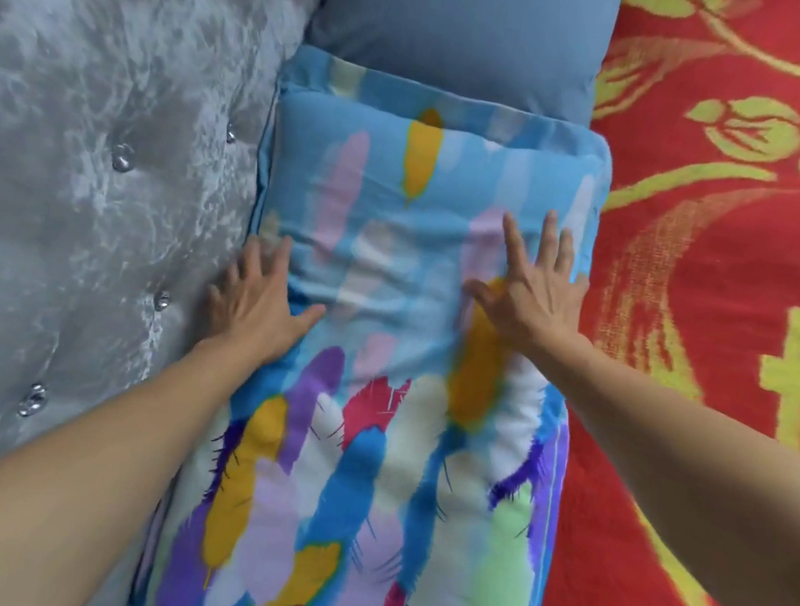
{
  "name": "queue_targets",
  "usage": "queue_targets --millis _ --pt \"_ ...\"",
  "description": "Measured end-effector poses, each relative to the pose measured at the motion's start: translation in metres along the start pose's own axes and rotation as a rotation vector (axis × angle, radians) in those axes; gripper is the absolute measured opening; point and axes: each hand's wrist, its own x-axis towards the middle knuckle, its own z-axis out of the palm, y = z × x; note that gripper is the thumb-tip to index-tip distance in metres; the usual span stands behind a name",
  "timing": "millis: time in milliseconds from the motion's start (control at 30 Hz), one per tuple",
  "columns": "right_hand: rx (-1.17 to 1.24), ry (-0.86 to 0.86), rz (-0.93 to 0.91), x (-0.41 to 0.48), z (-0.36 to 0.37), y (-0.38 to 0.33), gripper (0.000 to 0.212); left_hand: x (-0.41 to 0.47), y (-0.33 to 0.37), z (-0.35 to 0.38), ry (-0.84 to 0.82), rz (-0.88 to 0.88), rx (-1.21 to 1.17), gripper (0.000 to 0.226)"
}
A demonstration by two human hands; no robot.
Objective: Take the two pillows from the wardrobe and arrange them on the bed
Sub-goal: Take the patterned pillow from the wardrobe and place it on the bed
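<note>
A long pillow in a blue cover printed with many-coloured feathers lies on the bed, along the headboard. Beyond its far end lies a plain grey-blue pillow, touching it. My left hand rests flat on the feather pillow's left edge, right by the headboard, fingers spread. My right hand presses flat on the pillow's right half, fingers spread and pointing away from me. Neither hand grips anything. The cover is wrinkled between my two hands.
A grey crushed-velvet headboard with shiny tufted buttons fills the left side. A red bedspread with yellow floral patterns covers the bed to the right of the pillows.
</note>
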Motion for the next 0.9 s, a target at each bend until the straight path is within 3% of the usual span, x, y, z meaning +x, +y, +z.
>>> queue_targets --millis 167,267,433,633,767,900 --pt "0.013 -0.224 -0.062 0.034 0.019 0.004 0.086 0.037 0.004 0.023 -0.167 0.087 0.000 0.090" --pt "-0.001 -0.162 -0.080 0.024 0.012 0.005 0.081 0.012 -0.005 0.031 -0.077 0.072 0.011 0.080" --pt "-0.065 0.020 -0.245 -0.093 0.046 0.017 0.061 -0.128 -0.015 0.073 0.084 0.015 0.012 0.062" --pt "-0.124 -0.071 -0.393 -0.219 0.081 0.047 0.062 -0.261 -0.021 0.112 -0.048 -0.066 0.126 0.054" --pt "-0.238 -0.140 -0.591 -0.276 0.079 0.059 0.059 -0.307 -0.006 0.118 -0.092 -0.171 0.067 0.052" --pt "-0.300 -0.206 -0.686 -0.315 0.068 0.070 0.055 -0.342 0.005 0.118 -0.260 -0.254 0.009 0.067"
